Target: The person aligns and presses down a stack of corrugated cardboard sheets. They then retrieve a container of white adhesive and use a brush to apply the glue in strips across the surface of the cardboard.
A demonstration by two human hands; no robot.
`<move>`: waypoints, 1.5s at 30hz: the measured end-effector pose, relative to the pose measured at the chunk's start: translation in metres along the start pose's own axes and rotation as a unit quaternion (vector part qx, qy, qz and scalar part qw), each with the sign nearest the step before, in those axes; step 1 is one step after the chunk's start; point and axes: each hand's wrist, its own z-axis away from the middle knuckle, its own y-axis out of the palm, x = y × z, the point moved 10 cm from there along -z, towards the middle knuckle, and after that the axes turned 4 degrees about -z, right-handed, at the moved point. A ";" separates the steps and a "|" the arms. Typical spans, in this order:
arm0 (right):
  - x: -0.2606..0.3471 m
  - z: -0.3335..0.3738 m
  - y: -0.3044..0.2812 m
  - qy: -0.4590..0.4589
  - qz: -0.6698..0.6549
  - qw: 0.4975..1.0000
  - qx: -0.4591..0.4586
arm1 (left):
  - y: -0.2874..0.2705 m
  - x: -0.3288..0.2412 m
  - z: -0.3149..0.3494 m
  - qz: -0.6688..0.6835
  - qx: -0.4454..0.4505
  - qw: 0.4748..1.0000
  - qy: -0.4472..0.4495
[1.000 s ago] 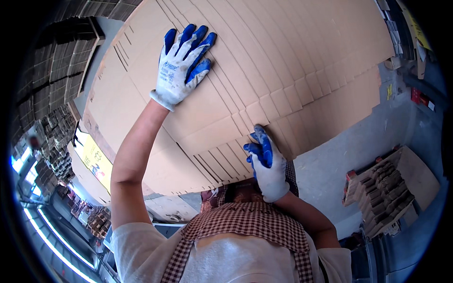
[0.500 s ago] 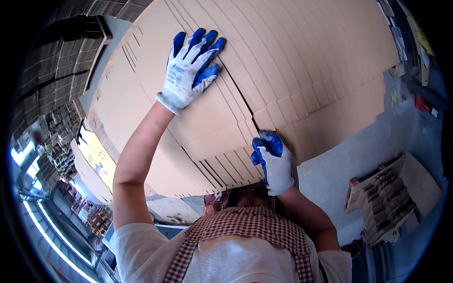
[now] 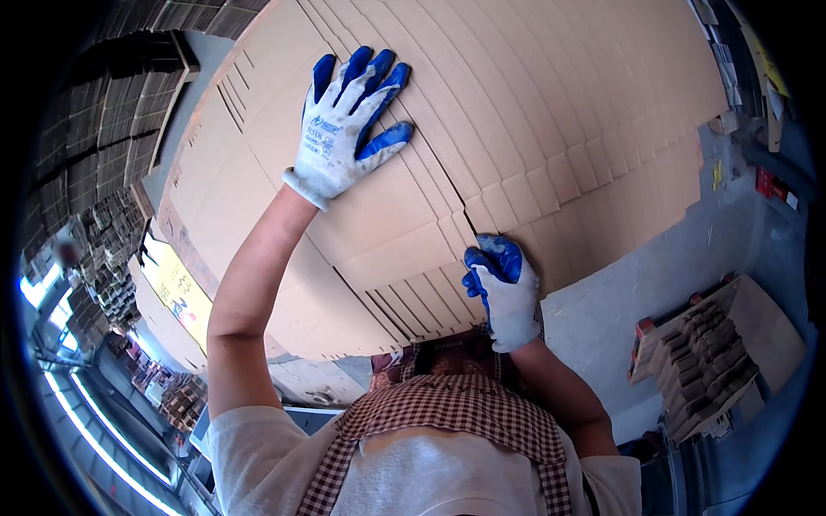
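Observation:
Overlapping flat sheets of brown cardboard (image 3: 525, 103), creased and slotted, spread in a fanned layer in front of me. My left hand (image 3: 335, 142), in a white glove with blue coated fingers, lies flat on the sheets left of centre, its fingers spread. Lower and to the right, my right hand (image 3: 503, 288), gloved alike, is closed, with its fingers curled at the edge of a slotted sheet (image 3: 422, 297). What lies inside those fingers, if anything, is hidden. A dark slit between sheets runs down toward this hand.
Tall stacks of cardboard (image 3: 95, 112) stand at the far left. A yellow printed sheet (image 3: 182, 284) lies beside the layer's left edge. At the right, an open carton (image 3: 705, 361) holds several folded cardboard pieces above the grey floor (image 3: 602, 318).
My right hand has moved slightly right, still closed. My left thumb has spread farther from the fingers. The sheet under my hands has shifted slightly to the right.

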 end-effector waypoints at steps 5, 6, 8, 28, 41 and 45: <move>0.052 0.012 -0.010 -0.291 0.360 0.886 -0.036 | -0.002 0.000 0.003 0.004 -0.010 1.000 0.000; 0.076 0.019 0.002 -0.360 0.385 0.849 -0.035 | -0.004 0.000 0.003 0.003 -0.011 1.000 0.001; 0.103 0.025 0.023 -0.443 0.427 0.787 -0.033 | -0.010 -0.007 0.006 0.011 -0.013 1.000 0.025; 0.105 -0.024 0.066 -0.399 0.534 0.745 -0.017 | 0.011 -0.065 0.062 0.077 0.100 0.984 0.122; 0.098 -0.009 0.082 -0.458 0.596 0.659 -0.031 | 0.015 -0.061 0.065 0.086 0.088 0.986 0.111; 0.099 -0.014 0.080 -0.437 0.598 0.671 -0.024 | 0.020 -0.059 0.070 0.081 0.108 0.985 0.103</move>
